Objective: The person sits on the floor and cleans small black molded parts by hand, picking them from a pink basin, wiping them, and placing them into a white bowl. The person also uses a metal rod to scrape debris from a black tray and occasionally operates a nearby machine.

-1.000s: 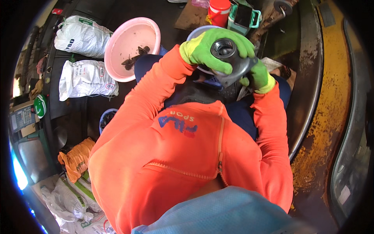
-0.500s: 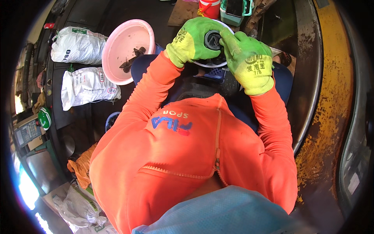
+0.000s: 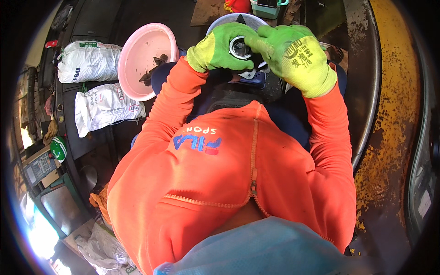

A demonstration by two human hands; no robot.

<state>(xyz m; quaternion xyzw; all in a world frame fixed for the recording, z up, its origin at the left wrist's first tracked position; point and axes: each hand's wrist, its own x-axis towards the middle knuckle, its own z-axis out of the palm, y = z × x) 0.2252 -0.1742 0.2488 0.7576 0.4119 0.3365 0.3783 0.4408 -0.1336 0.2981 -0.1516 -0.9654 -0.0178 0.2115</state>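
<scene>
My left hand [image 3: 222, 48], in a green and yellow work glove, is closed around a round black part [image 3: 232, 47] with a shiny metal rim and a hollow middle. My right hand [image 3: 298, 57], gloved alike, is curled close beside it, with fingertips at the part's right edge; whether it grips anything is hidden by the glove. Behind both hands shows the rim of a pale basin [image 3: 224, 19] with dark contents, mostly covered by my gloves. Below the hands lie a grey metal piece [image 3: 249, 74] and a blue perforated object [image 3: 256, 81].
A pink basin [image 3: 126, 52] holding a few dark parts [image 3: 151, 74] stands to the left. White sacks [image 3: 89, 62] lie beyond it. At the top are a red container [image 3: 238, 5] and a green box [image 3: 269, 9]. A rusty yellow metal edge [image 3: 389, 114] runs along the right.
The black part has turned, so its shiny rim and hollow now show instead of a dark face. My right hand has moved up slightly and rotated. The whole view has shifted a little.
</scene>
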